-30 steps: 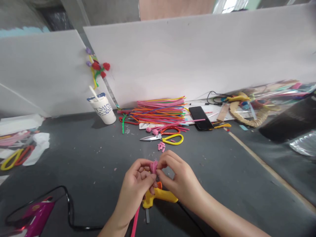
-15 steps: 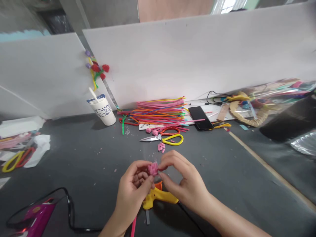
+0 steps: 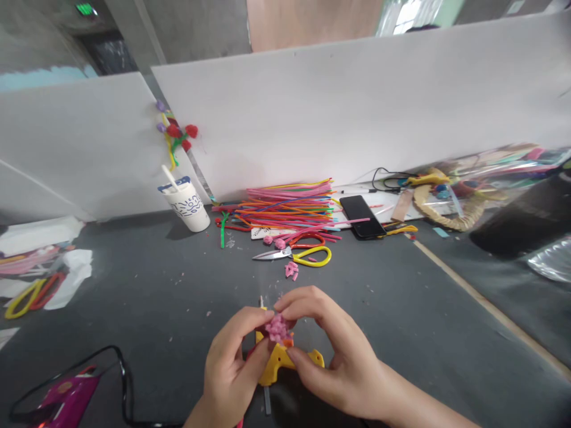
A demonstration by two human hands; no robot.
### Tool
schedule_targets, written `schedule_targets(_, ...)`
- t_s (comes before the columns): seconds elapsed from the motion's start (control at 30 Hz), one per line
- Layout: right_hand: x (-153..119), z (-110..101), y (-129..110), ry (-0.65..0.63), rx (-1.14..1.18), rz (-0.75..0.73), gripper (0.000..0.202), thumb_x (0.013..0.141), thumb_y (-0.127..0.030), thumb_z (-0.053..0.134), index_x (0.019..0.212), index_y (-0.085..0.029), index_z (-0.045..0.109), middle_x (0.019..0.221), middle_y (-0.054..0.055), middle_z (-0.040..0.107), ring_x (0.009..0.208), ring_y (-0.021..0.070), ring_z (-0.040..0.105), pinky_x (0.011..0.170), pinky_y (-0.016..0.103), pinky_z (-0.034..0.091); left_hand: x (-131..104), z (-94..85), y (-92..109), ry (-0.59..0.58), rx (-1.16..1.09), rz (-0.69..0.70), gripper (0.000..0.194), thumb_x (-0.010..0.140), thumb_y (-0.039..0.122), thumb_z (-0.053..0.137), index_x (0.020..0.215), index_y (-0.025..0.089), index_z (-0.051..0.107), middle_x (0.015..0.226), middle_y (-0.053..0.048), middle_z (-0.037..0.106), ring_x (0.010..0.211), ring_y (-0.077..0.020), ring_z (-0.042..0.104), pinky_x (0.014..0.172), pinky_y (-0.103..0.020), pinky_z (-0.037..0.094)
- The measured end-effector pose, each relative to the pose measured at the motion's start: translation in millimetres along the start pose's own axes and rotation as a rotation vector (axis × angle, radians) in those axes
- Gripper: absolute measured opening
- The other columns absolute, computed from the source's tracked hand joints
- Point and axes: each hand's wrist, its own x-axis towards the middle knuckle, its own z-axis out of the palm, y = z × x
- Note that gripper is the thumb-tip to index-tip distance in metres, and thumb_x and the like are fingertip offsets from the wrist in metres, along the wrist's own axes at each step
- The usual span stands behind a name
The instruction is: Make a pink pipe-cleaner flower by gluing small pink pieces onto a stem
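Note:
A small pink fuzzy flower [image 3: 277, 329] is held between both hands at the lower middle. My left hand [image 3: 236, 358] pinches its left side with thumb and index finger. My right hand [image 3: 333, 348] curls around the right side, fingertips touching the top of the flower, the thumb just below it. Beneath the hands lies a yellow glue gun [image 3: 273, 371] on the dark table, its nozzle pointing away and its grip to the right. Beyond them are small pink cut pieces [image 3: 291, 270] and two pink balls [image 3: 280, 244] beside scissors [image 3: 312, 257] with red and yellow handles.
Behind the scissors is a pile of coloured pipe cleaners [image 3: 285, 205], with a phone [image 3: 361, 216] to its right. A white cup [image 3: 190, 208] stands left. A purple device [image 3: 66, 398] with a black cable lies lower left. A black cylinder [image 3: 526, 214] stands right.
Both hands and the flower have moved lower in view. The flower is turned with its bumpy face showing, and the right fingers have closed in over its top. The glue gun's nozzle now shows.

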Motion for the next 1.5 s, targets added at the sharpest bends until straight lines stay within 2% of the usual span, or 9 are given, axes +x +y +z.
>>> schedule_targets(0.07,0.4,-1.7,-2.9,-0.008,0.03,-0.004,0.043,0.076,0.001,0.054,0.111,-0.024,0.053,0.104,0.004,0.063,0.095,0.014,0.061,0.085,0.025,0.05,-0.1,4.6,7.2,0.109,-0.058,-0.157,0.014,0.076,0.029,0.077,0.09,0.029,0.077,0.086,-0.002,0.075,0.079,-0.0167,0.068,0.075,-0.023,0.054)
schedule_targets(0.13,0.8,-2.9,-5.6,-0.01,0.054,-0.013,0.042,0.076,0.001,0.054,0.111,-0.023,0.054,0.102,0.004,0.063,0.094,0.0145,0.061,0.084,0.026,0.051,1.7,9.3,14.9,0.162,-0.158,-0.305,0.022,0.068,0.036,0.083,0.088,0.029,0.077,0.082,-0.001,0.075,0.073,-0.016,0.068,0.069,-0.022,0.054)
schedule_targets(0.43,0.3,-4.8,-4.2,-0.029,0.106,0.077,0.044,0.074,0.001,0.059,0.111,-0.024,0.059,0.095,0.001,0.056,0.083,0.0135,0.055,0.074,0.025,0.05,14.5,7.1,25.0,-0.096,-0.571,-0.702,0.03,0.053,0.037,0.092,0.071,0.02,0.074,0.053,0.002,0.067,0.04,-0.0061,0.056,0.041,-0.013,0.043)
schedule_targets(0.77,2.6,-4.2,-6.0,-0.081,0.121,0.125,0.039,0.074,-0.004,0.063,0.108,-0.022,0.059,0.101,0.004,0.057,0.091,0.016,0.058,0.08,0.027,0.051,12.3,12.4,22.0,-0.015,-0.383,-0.568,0.027,0.061,0.037,0.087,0.072,0.02,0.069,0.06,0.002,0.067,0.049,-0.0082,0.057,0.047,-0.015,0.045)
schedule_targets(0.9,-5.5,8.9,3.5,0.086,0.002,0.136,0.034,0.078,-0.003,0.059,0.103,-0.024,0.052,0.102,0.003,0.059,0.088,0.0145,0.061,0.077,0.025,0.053,8.8,15.0,21.5,0.075,-0.237,-0.459,0.023,0.064,0.035,0.085,0.074,0.022,0.069,0.063,0.002,0.067,0.056,-0.0107,0.059,0.053,-0.017,0.047)
schedule_targets(0.97,-9.2,13.4,8.0,0.15,-0.098,0.083,0.028,0.08,-0.004,0.059,0.096,-0.025,0.049,0.107,0.005,0.058,0.089,0.0146,0.062,0.077,0.026,0.054,7.6,16.7,21.8,0.108,-0.254,-0.48,0.023,0.064,0.033,0.085,0.081,0.023,0.071,0.064,0.002,0.068,0.055,-0.0107,0.059,0.051,-0.017,0.046)
schedule_targets(1.1,-9.3,13.4,8.3,0.114,-0.256,-0.048,0.023,0.085,-0.005,0.056,0.099,-0.023,0.053,0.112,0.009,0.057,0.095,0.0168,0.063,0.081,0.028,0.054,7.8,19.6,23.1,0.111,-0.364,-0.578,0.038,0.063,0.027,0.084,0.1,0.023,0.074,0.066,0.003,0.067,0.058,-0.0114,0.06,0.056,-0.019,0.05)
schedule_targets(1.23,-5.7,12.1,5.4,0.094,-0.225,-0.054,0.022,0.086,-0.004,0.053,0.1,-0.021,0.056,0.105,0.008,0.06,0.094,0.0154,0.063,0.082,0.024,0.054,9.9,20.2,22.5,0.083,-0.388,-0.641,0.026,0.063,0.022,0.081,0.089,0.02,0.076,0.07,0.0,0.07,0.055,-0.0092,0.058,0.052,-0.017,0.048)
schedule_targets(1.5,-5.7,15.6,10.2,0.106,-0.218,0.01,0.017,0.085,-0.006,0.053,0.092,-0.021,0.056,0.102,0.007,0.06,0.088,0.0147,0.064,0.077,0.025,0.055,13.1,18.8,18.5,0.013,-0.512,-0.753,0.028,0.065,0.018,0.078,0.092,0.018,0.073,0.061,0.002,0.066,0.046,-0.0068,0.055,0.046,-0.015,0.045)
